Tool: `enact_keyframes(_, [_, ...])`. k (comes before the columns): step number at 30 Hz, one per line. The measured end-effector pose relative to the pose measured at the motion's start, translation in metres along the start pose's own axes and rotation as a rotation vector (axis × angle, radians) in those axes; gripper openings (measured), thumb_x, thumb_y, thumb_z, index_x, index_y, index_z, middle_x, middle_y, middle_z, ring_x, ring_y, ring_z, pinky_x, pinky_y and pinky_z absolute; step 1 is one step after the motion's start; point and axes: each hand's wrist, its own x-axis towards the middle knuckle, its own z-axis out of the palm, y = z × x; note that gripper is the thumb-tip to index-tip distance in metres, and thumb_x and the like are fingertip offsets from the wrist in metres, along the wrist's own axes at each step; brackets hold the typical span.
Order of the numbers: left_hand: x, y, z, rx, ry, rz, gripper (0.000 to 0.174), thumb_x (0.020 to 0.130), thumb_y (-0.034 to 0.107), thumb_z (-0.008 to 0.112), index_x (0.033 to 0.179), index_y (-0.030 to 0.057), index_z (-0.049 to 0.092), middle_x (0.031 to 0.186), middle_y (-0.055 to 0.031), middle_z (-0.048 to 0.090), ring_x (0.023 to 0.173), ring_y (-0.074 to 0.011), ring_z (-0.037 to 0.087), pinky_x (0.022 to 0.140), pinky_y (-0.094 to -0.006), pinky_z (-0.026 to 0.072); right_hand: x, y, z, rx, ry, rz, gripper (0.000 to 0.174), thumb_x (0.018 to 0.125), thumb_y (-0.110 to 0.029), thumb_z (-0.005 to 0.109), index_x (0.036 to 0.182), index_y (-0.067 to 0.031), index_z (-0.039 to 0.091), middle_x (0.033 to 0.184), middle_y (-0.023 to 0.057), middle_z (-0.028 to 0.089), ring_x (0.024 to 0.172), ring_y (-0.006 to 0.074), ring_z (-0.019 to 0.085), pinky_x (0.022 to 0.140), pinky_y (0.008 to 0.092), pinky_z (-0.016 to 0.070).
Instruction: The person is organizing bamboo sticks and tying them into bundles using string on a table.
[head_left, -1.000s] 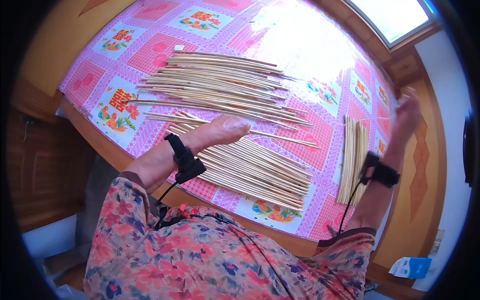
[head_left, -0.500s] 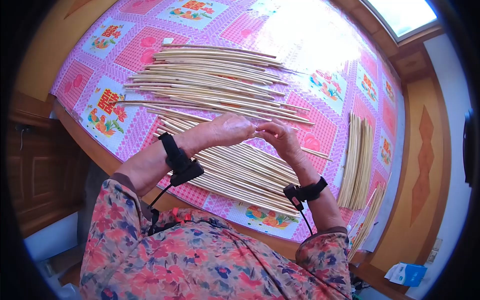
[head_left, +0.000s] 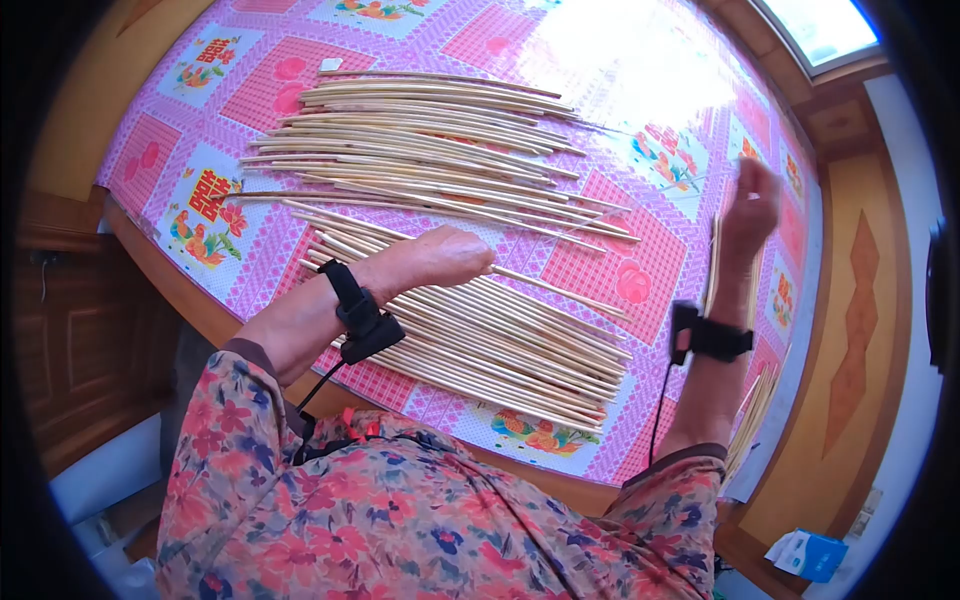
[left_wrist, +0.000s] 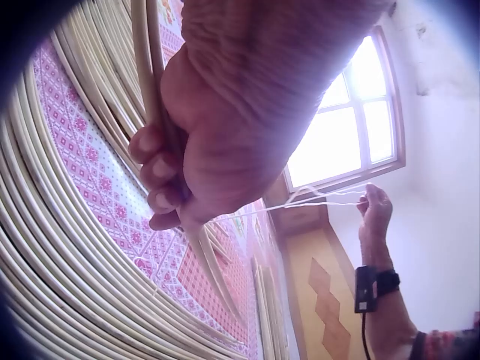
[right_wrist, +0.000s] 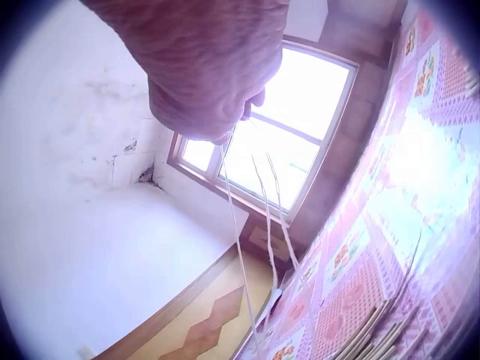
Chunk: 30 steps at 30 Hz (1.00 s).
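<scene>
In the head view my left hand [head_left: 435,257] grips a pair of thin pale sticks [head_left: 560,291] above the lower row of sticks [head_left: 500,345]. Its fingers [left_wrist: 161,169] curl round the sticks in the left wrist view. White string [left_wrist: 259,211] runs from that hand to my raised right hand [left_wrist: 376,214], which pinches it. Several strands of string [right_wrist: 268,217] hang from the right hand [right_wrist: 214,82] in the right wrist view. In the head view the right hand [head_left: 752,210] is out to the right, above the bundled sticks.
An upper row of loose sticks [head_left: 430,135] lies on the patterned tablecloth [head_left: 150,150]. More sticks [head_left: 755,415] lie at the right edge, partly behind the right arm. A window [head_left: 825,30] is at the upper right, and a blue and white packet [head_left: 808,555] at the lower right.
My right hand came in to the left hand's fingertips, then moved away up and to the right, with string stretched between the hands. The left hand keeps its grip on the sticks, nearly in place.
</scene>
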Motion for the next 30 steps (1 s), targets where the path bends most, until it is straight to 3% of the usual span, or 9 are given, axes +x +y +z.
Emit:
enact_keyframes(1, [0.0,-0.001,0.003,-0.029,-0.011,-0.033,0.023,0.082,0.025,0.049,0.078,0.0027,0.054,0.068,-0.0194,0.056,0.068,-0.038,0.055,0.058,-0.047,0.0407,0.015,0.011,-0.01,-0.078,0.033,0.041,0.012,0.082,-0.014,0.055,0.083,-0.0023,0.058,0.077,0.01,0.057,0.07,0.0235,0.056,0.064,0.0317,0.0446])
enact_keyframes(4, [0.009,-0.001,0.0,-0.027,0.001,-0.019,0.023,0.082,0.025,0.048,0.078,0.0026,0.054,0.068,-0.0196,0.056,0.068,-0.0379,0.055,0.058,-0.0469,0.0405,0.012,0.03,-0.008,-0.521,-0.189,-0.228,0.014,0.082,-0.018,0.053,0.091,-0.0091,0.059,0.079,0.01,0.056,0.074,0.0273,0.055,0.065,0.037,0.0446])
enact_keyframes(7, [0.018,-0.003,0.001,-0.007,-0.004,0.034,0.023,0.082,0.024,0.048,0.078,0.0023,0.053,0.068,-0.0196,0.056,0.067,-0.038,0.055,0.057,-0.0469,0.0402,-0.047,-0.006,0.022,-0.116,-0.44,-0.185,0.031,0.076,-0.007,0.057,0.107,-0.0102,0.053,0.08,0.012,0.055,0.074,0.0282,0.054,0.066,0.0377,0.044])
enact_keyframes(9, [0.019,-0.001,0.0,-0.011,-0.011,0.045,0.023,0.082,0.024,0.048,0.078,0.0025,0.053,0.068,-0.0195,0.056,0.067,-0.0379,0.055,0.057,-0.0467,0.0401,-0.096,-0.043,0.042,0.377,-0.754,-0.04,0.025,0.074,-0.007,0.06,0.099,-0.0063,0.056,0.079,0.0134,0.055,0.073,0.0289,0.054,0.066,0.0379,0.044])
enact_keyframes(11, [0.022,-0.001,0.001,-0.013,-0.014,0.054,0.023,0.082,0.025,0.048,0.078,0.0027,0.053,0.068,-0.0194,0.056,0.066,-0.0378,0.054,0.057,-0.0465,0.04,-0.127,-0.078,0.051,0.47,-0.945,0.099,0.02,0.075,-0.01,0.061,0.094,-0.005,0.059,0.079,0.0138,0.055,0.074,0.0296,0.054,0.067,0.038,0.0445])
enact_keyframes(13, [0.024,-0.002,0.002,-0.021,-0.069,-0.005,0.022,0.082,0.025,0.048,0.079,0.0035,0.054,0.068,-0.0192,0.056,0.067,-0.0372,0.055,0.057,-0.0458,0.0401,-0.15,-0.077,0.067,0.523,-1.009,-0.012,0.02,0.075,-0.012,0.061,0.094,-0.0047,0.06,0.079,0.0137,0.055,0.076,0.0293,0.055,0.067,0.0373,0.0451])
enact_keyframes(23, [0.035,-0.014,0.012,-0.089,-0.051,0.044,0.025,0.084,0.028,0.046,0.078,0.0043,0.052,0.068,-0.0176,0.056,0.069,-0.037,0.054,0.06,-0.0453,0.0408,-0.164,-0.07,0.08,0.608,-1.114,0.13,0.009,0.073,-0.01,0.062,0.078,-0.0028,0.059,0.074,0.0107,0.055,0.07,0.0254,0.056,0.062,0.0337,0.045])
enact_keyframes(27, [0.04,-0.009,0.012,-0.078,-0.026,0.066,0.027,0.084,0.03,0.047,0.077,0.0042,0.051,0.068,-0.0177,0.055,0.069,-0.0373,0.054,0.06,-0.0456,0.0407,-0.161,-0.068,0.076,0.584,-1.009,0.085,0.009,0.072,-0.011,0.063,0.076,-0.0033,0.058,0.073,0.01,0.055,0.07,0.0262,0.055,0.062,0.0345,0.0443])
enact_keyframes(30, [0.042,-0.001,0.015,-0.111,-0.042,0.058,0.025,0.084,0.029,0.048,0.078,0.0046,0.052,0.068,-0.0176,0.055,0.069,-0.0372,0.054,0.06,-0.0452,0.041,-0.163,-0.063,0.065,0.51,-0.929,-0.068,0.009,0.072,-0.013,0.063,0.073,-0.0065,0.058,0.071,0.0083,0.052,0.07,0.0263,0.052,0.063,0.0359,0.0427])
